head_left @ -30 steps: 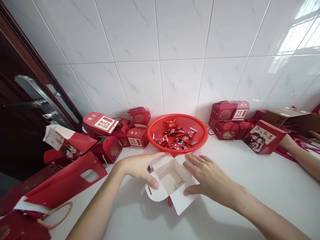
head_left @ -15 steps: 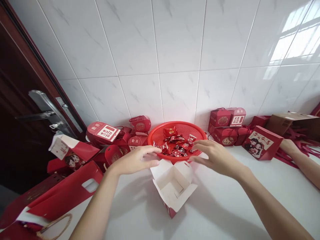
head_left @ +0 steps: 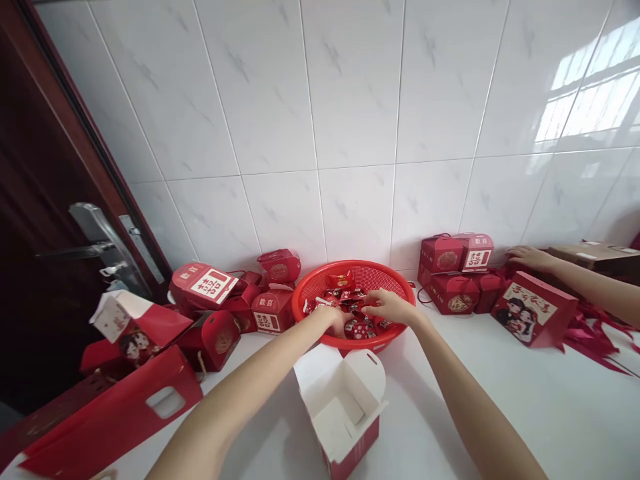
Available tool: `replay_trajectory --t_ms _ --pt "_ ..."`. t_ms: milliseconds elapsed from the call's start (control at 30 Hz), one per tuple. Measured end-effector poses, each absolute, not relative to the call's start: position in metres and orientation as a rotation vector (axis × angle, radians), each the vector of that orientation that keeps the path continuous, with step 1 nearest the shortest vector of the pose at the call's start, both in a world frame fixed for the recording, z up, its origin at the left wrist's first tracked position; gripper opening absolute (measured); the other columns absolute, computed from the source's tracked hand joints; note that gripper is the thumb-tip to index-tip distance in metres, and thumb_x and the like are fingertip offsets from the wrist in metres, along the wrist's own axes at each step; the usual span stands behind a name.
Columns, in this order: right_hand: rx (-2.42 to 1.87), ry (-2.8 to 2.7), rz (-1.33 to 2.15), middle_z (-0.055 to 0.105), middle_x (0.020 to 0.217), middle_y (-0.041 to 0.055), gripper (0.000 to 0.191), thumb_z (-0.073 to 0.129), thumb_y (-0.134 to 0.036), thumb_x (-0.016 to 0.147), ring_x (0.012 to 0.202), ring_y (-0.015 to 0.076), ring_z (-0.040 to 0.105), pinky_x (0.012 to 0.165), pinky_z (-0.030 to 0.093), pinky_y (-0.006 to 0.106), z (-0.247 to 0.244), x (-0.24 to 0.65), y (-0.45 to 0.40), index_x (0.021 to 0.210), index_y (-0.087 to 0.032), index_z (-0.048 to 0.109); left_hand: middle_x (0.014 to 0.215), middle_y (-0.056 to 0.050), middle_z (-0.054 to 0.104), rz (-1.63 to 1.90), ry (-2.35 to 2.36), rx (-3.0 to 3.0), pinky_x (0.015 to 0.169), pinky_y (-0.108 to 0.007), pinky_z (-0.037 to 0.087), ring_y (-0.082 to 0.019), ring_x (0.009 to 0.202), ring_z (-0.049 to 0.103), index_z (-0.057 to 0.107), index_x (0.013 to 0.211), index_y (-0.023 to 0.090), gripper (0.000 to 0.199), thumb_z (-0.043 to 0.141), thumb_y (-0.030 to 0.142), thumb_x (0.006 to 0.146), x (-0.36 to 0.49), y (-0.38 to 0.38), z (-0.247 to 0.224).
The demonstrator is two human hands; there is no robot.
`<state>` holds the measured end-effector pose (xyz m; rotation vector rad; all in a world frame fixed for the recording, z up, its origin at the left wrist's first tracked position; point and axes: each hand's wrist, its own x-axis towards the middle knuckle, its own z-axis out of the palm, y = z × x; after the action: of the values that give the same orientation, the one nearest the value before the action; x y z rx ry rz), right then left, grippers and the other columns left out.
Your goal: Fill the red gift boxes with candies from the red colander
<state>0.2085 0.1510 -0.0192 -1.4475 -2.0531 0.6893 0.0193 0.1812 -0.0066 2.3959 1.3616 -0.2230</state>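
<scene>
A red plastic basket holds several wrapped candies, mostly red with white. My left hand reaches over its near rim into the candies; its fingertips are partly hidden there. From the right side, my right hand reaches in too, thumb and fingers apart over the candies, with nothing visibly held. Between my forearms, in front of the basket, an open carton stands on the table. It is white inside and red outside, its flaps are up, and its visible inside is bare.
Red gift boxes are piled at the left, below a door handle. More red boxes are stacked right of the basket, near a picture-printed box. Another person's hand reaches in by a cardboard box and red ribbons.
Both my hands have moved forward from above the carton's far side into the basket. The other person's hand has moved back and left, over the picture-printed box's far side. The view has shifted slightly.
</scene>
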Motion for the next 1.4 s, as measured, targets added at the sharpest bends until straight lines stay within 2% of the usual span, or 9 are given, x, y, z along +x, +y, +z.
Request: replay_trajectory --t_ms 100,300,433,600,800,933,1100,1233,1400 --pt "-1.470 -2.028 0.697 0.073 0.106 0.0081 0.022 0.068 -0.037 0.083 0.103 0.0268 0.066 0.083 0.051 0.035 -0.020 0.210 0.151 0.097 -0.021 0.072 0.120 -0.013 0.073 -0.309 1.403 2.359 0.086 -0.045 0.055 -0.040 0.106 0.068 0.077 0.103 0.026 0.065 0.087 0.015 0.040 0.017 0.193 -0.011" --pt "-1.447 -1.982 0.712 0.073 0.102 0.0070 0.020 0.067 -0.038 0.083 0.099 0.0254 0.067 0.084 0.050 0.034 -0.019 0.208 0.149 0.091 -0.020 0.071 0.074 -0.004 0.072 -0.165 1.509 2.253 0.063 -0.031 0.053 -0.026 0.070 0.070 0.071 0.075 0.019 0.021 0.079 0.016 0.056 0.005 0.211 -0.014" --pt "-1.438 -1.959 0.731 0.073 0.104 0.0072 0.020 0.064 -0.037 0.085 0.098 0.0245 0.067 0.084 0.050 0.034 -0.019 0.209 0.149 0.093 -0.019 0.071 0.077 -0.005 0.073 0.106 1.520 2.154 0.057 -0.026 0.051 -0.021 0.069 0.068 0.072 0.083 0.018 0.015 0.071 0.020 0.069 0.001 0.219 -0.018" --pt "-1.420 -1.975 0.728 0.073 0.104 0.0076 0.018 0.065 -0.035 0.085 0.101 0.0252 0.066 0.088 0.050 0.036 -0.018 0.209 0.148 0.093 -0.020 0.070 0.091 -0.008 0.075 0.439 1.413 2.002 0.054 -0.022 0.049 -0.019 0.079 0.068 0.071 0.093 0.016 0.026 0.050 0.031 0.088 -0.001 0.223 -0.015" --pt "-1.471 -1.968 0.727 0.073 0.106 0.0084 0.018 0.065 -0.035 0.085 0.104 0.0267 0.065 0.086 0.051 0.036 -0.015 0.208 0.144 0.094 -0.020 0.070 0.092 -0.008 0.075 0.564 1.284 1.834 0.059 -0.026 0.054 -0.020 0.077 0.068 0.070 0.097 0.015 0.035 0.046 0.039 0.090 0.000 0.222 -0.013" --pt "-1.458 -1.982 0.725 0.073 0.103 0.0084 0.018 0.064 -0.033 0.084 0.100 0.0270 0.066 0.085 0.051 0.037 -0.015 0.207 0.143 0.095 -0.020 0.070 0.099 -0.008 0.075 0.604 1.250 1.758 0.069 -0.033 0.059 -0.024 0.087 0.070 0.070 0.106 0.016 0.030 0.056 0.026 0.082 0.001 0.222 -0.014" --pt "-1.494 -2.024 0.690 0.072 0.099 0.0081 0.020 0.062 -0.037 0.086 0.102 0.0299 0.066 0.085 0.050 0.040 -0.017 0.207 0.143 0.093 -0.021 0.071 0.117 -0.011 0.073 0.754 1.225 1.744 0.099 -0.037 0.053 -0.025 0.112 0.067 0.066 0.117 0.015 0.047 0.072 0.009 0.071 0.003 0.228 -0.020" --pt "-1.503 -1.986 0.702 0.071 0.113 0.0108 0.033 0.064 -0.038 0.086 0.111 0.0303 0.064 0.089 0.051 0.040 -0.020 0.208 0.145 0.114 -0.020 0.068 0.113 -0.014 0.074 0.816 1.156 1.725 0.097 -0.041 0.055 -0.024 0.106 0.071 0.056 0.132 0.014 0.055 0.074 0.014 0.080 0.003 0.224 -0.017" --pt "-1.462 -2.053 0.716 0.065 0.132 0.0134 0.067 0.065 -0.038 0.088 0.124 0.0321 0.059 0.100 0.046 0.045 -0.023 0.209 0.147 0.149 -0.021 0.043 0.095 -0.009 0.078 0.741 1.078 1.759 0.082 -0.038 0.061 -0.022 0.086 0.076 0.057 0.129 0.014 0.045 0.073 0.022 0.087 0.008 0.215 -0.010"
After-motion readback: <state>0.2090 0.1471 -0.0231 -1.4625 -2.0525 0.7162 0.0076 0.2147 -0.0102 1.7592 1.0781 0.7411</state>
